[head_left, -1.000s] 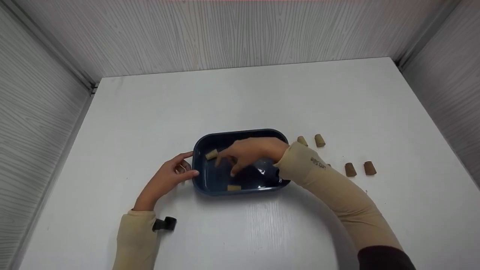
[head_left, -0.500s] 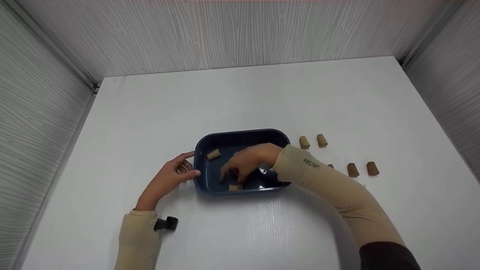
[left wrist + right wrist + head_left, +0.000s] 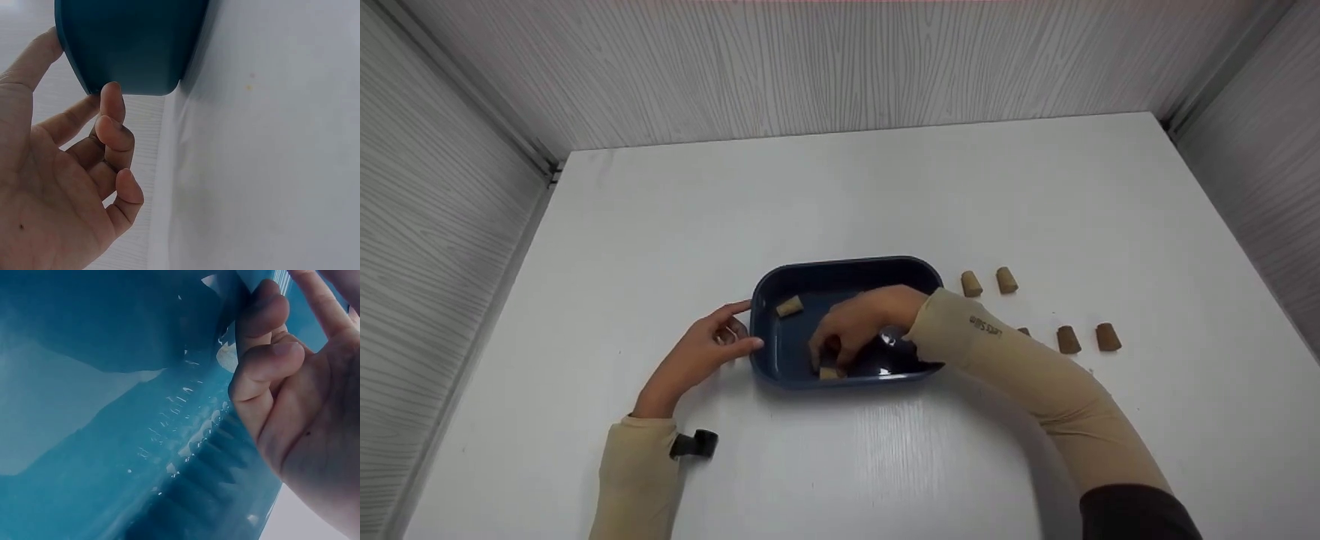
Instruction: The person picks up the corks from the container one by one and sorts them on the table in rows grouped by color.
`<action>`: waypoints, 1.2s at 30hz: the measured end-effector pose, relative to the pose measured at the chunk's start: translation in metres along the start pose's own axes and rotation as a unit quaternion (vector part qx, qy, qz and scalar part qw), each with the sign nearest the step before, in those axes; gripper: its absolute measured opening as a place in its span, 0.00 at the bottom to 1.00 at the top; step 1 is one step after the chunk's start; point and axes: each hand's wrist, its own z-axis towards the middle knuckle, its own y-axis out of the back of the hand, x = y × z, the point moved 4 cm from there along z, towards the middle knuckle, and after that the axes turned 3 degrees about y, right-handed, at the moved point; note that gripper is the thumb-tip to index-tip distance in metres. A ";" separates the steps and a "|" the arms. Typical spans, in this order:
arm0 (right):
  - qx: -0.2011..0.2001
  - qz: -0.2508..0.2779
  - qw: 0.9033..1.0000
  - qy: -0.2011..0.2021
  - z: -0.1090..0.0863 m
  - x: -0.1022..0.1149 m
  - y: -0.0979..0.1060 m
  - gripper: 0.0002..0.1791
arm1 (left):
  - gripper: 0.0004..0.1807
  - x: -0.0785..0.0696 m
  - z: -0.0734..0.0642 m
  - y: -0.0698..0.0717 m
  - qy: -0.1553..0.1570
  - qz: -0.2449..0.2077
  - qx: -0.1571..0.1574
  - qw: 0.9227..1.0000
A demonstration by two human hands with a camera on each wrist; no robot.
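A dark blue rectangular dish (image 3: 847,381) stands on the white table. My left hand (image 3: 697,356) holds its left end by thumb and index finger, the other fingers curled beneath the rim in the left wrist view. Inside the dish, my right hand (image 3: 859,326) reaches down and pinches a tapered cork (image 3: 829,373) by the near wall. That cork's pale end (image 3: 228,357) peeks out beside the curled fingers (image 3: 267,365) in the right wrist view. Another cork (image 3: 790,306) lies in the dish's far left part.
Right of the dish lie several more corks, among them a light one (image 3: 1006,280) and a darker one (image 3: 1108,337). One cork (image 3: 1024,331) is partly hidden by the right sleeve (image 3: 997,360). Grey wood-grain panels (image 3: 840,67) border the table.
My right hand has moved down toward the near wall of the dish, and its fingers have closed about the cork there. My left hand has stayed at the dish's left end.
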 end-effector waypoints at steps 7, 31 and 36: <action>0.015 0.015 1.000 -0.022 -0.007 0.000 -0.001 0.24 | 0.36 0.000 0.001 0.000 0.003 0.016 0.000 1.000; -0.031 -0.022 0.998 -0.039 -0.023 0.009 0.016 0.24 | 0.35 0.000 0.000 0.000 -0.004 0.014 0.002 1.000; -0.075 -0.023 0.996 -0.040 -0.042 0.014 0.035 0.24 | 0.35 0.002 0.001 0.001 -0.001 0.010 0.001 1.000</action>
